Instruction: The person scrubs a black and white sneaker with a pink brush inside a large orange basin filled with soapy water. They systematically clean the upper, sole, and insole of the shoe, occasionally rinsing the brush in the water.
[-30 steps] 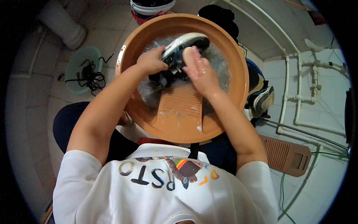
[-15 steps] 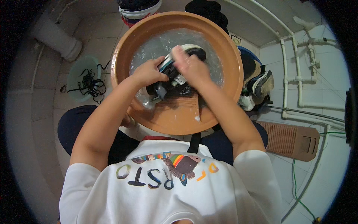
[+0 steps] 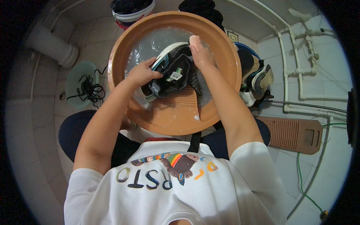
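A black sports shoe (image 3: 174, 71) with a white sole lies in soapy water inside a big orange-brown basin (image 3: 123, 48). It rests at the top of a ribbed brown washboard (image 3: 178, 107) leaning in the basin. My left hand (image 3: 140, 73) grips the shoe's left side at the heel end. My right hand (image 3: 200, 52) presses on the shoe's right side near the sole, fingers together and pointing away from me.
A pale green tub (image 3: 80, 84) with black laces stands on the tiled floor at left. More shoes (image 3: 258, 80) lie in a blue basin at right, beside a second brown washboard (image 3: 292, 133). White pipes (image 3: 300, 56) run along the right wall; a bucket (image 3: 133, 11) stands beyond the basin.
The shoe has been turned and pushed further up the washboard. My right hand has slid up along it toward the basin's far side, and the view has shifted downward.
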Available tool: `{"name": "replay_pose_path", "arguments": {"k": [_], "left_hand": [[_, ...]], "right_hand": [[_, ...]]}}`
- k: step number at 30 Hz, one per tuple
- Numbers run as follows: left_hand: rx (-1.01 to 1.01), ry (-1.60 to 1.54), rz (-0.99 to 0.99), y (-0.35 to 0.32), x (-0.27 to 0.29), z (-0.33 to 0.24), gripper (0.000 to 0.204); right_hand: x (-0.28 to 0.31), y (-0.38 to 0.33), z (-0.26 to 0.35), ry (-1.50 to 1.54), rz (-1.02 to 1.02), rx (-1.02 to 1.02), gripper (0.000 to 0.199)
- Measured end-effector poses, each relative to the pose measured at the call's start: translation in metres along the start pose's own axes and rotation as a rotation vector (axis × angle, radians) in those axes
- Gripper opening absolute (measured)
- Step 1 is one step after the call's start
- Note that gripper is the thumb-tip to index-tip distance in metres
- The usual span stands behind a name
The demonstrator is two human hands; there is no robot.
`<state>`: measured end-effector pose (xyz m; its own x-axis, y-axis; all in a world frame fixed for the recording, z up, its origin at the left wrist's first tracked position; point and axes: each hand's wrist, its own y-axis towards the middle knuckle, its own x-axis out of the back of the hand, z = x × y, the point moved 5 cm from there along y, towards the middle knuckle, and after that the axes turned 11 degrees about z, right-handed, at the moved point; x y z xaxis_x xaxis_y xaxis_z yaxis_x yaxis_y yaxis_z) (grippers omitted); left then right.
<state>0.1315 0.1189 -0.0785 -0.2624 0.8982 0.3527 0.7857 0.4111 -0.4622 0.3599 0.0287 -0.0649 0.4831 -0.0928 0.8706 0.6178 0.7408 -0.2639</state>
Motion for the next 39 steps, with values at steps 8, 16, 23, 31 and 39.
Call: {"name": "replay_pose_path", "arguments": {"k": [8, 16, 23, 31, 39], "left_hand": [[0.036, -0.024, -0.019, -0.001, 0.001, -0.003, 0.08], [0.057, -0.035, 0.022, -0.006, 0.002, -0.011, 0.077], [0.088, 0.008, -0.011, -0.005, 0.003, -0.01, 0.071], [0.107, 0.02, 0.007, -0.005, 0.001, -0.012, 0.072], [0.027, -0.032, -0.029, -0.008, 0.003, -0.011, 0.072]], "right_hand": [[-0.037, -0.006, -0.068, 0.147, 0.034, -0.325, 0.053], [-0.018, -0.003, -0.041, 0.288, -0.155, 0.12, 0.052], [-0.018, -0.062, 0.073, -0.081, 0.279, 0.544, 0.057], [-0.045, -0.014, 0.046, -0.016, 0.333, 0.319, 0.065], [-0.007, 0.015, 0.001, -0.129, 0.206, 0.032, 0.058]]}}
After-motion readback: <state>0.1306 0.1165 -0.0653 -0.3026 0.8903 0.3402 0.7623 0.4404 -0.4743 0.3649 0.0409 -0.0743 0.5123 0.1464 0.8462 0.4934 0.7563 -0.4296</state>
